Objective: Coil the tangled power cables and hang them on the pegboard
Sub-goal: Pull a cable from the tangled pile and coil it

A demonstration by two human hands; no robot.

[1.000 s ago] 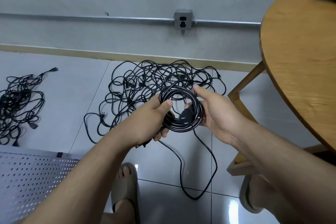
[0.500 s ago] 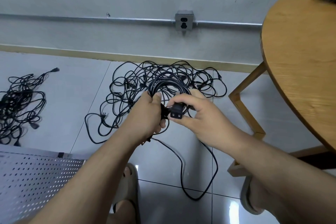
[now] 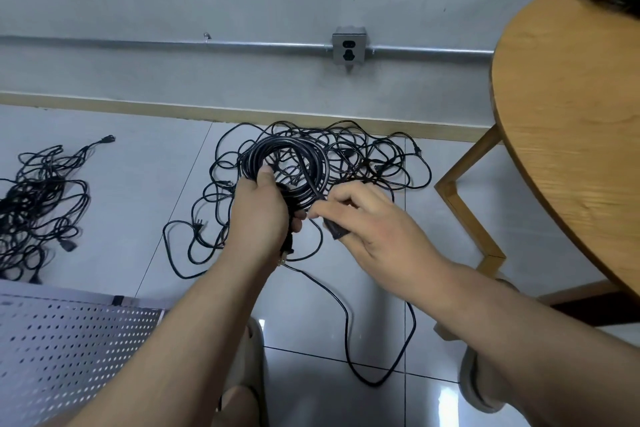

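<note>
My left hand [image 3: 259,215] grips the coil [image 3: 284,143], and my right hand [image 3: 374,222] pinches the plug end [image 3: 336,230]. I should wrap it snugly round the loops.

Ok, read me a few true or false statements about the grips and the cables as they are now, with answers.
1. The left grip holds the coil. True.
2. The right grip holds nothing. False: it pinches the cable's connector.
3. The coil hangs on the pegboard. False: it is in the left grip, over the floor.
4. A separate tangle lies on the floor to the left. True.
5. A cable is plugged into the outlet. False: its sockets are bare.
</note>
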